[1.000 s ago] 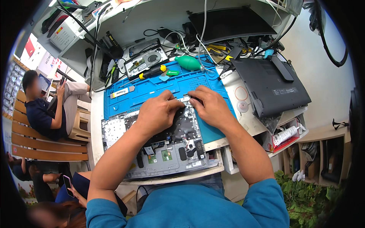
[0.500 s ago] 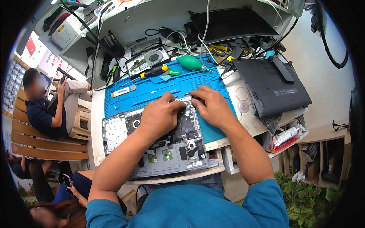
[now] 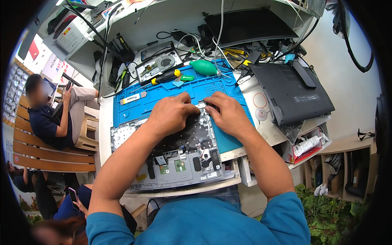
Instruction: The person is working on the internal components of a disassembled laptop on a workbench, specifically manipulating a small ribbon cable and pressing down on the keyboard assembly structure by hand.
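An opened laptop chassis (image 3: 183,141), grey and black with exposed circuitry and a touchpad area along its near side, lies in front of me, its far part on the blue repair mat (image 3: 163,100). My left hand (image 3: 171,112) reaches over its far right corner, fingers pinched together there. Just across from it, my right hand (image 3: 225,112) has thumb and forefinger closed at the same corner. Between the fingertips shows a small silvery metal part (image 3: 201,106); what exactly each hand grips is hidden.
On the mat lie a green air blower (image 3: 203,67), a yellow-black screwdriver (image 3: 166,76) and a small green card. Behind sits a part with a round fan (image 3: 165,61). A black laptop bottom cover (image 3: 292,94) stands at right. Two people sit at left.
My left hand and forearm have shifted slightly left and away from me, uncovering more of the chassis near the touchpad. The right hand stays almost in place at the corner.
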A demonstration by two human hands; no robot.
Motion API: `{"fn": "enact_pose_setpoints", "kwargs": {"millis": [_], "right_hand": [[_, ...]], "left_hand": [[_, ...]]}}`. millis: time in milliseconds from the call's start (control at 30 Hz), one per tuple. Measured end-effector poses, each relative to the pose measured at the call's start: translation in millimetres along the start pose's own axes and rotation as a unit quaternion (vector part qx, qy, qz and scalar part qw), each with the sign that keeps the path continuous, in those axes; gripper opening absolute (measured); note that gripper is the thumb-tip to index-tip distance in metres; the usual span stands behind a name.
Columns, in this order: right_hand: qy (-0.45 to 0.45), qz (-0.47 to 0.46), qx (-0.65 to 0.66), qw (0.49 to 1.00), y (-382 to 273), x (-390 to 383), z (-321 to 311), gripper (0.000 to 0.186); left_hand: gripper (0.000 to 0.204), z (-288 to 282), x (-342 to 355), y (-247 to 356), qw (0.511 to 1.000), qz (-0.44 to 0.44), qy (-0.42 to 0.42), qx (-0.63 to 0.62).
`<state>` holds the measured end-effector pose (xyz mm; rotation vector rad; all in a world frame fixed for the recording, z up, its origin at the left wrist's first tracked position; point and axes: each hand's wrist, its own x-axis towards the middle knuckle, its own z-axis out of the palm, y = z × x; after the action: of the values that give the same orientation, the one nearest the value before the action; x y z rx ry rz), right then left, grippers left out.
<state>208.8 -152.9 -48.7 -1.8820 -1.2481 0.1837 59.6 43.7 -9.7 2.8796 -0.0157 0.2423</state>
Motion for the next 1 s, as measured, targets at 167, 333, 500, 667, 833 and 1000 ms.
{"fn": "enact_pose_setpoints", "kwargs": {"millis": [167,333,500,667,833,1000], "right_hand": [[-0.001,-0.004,-0.007,1.0,-1.2,-0.2,-1.0,0.023],[-0.001,-0.001,-0.008,1.0,0.5,-0.3,0.7,0.023],[-0.002,-0.002,-0.005,1.0,0.9,-0.5,-0.1,0.023],[0.0,-0.006,0.001,1.0,4.2,0.0,3.0,0.023],[-0.004,-0.003,-0.003,1.0,0.0,-0.4,1.1,0.023],[-0.001,-0.008,-0.02,1.0,1.4,-1.1,0.1,0.026]], "left_hand": [[0.041,-4.4,4.5,-8.6,0.999,0.035,-0.025,0.007],[0.042,-0.8,4.6,-14.1,0.997,0.075,0.006,0.018],[0.037,2.3,-2.6,-11.6,0.999,0.041,0.032,-0.015],[0.031,7.0,-13.7,-1.4,0.997,-0.014,0.057,-0.056],[0.029,9.0,-13.6,2.7,0.996,-0.027,0.049,-0.063],[0.027,8.0,-11.6,6.1,0.997,-0.042,0.043,-0.058]]}}
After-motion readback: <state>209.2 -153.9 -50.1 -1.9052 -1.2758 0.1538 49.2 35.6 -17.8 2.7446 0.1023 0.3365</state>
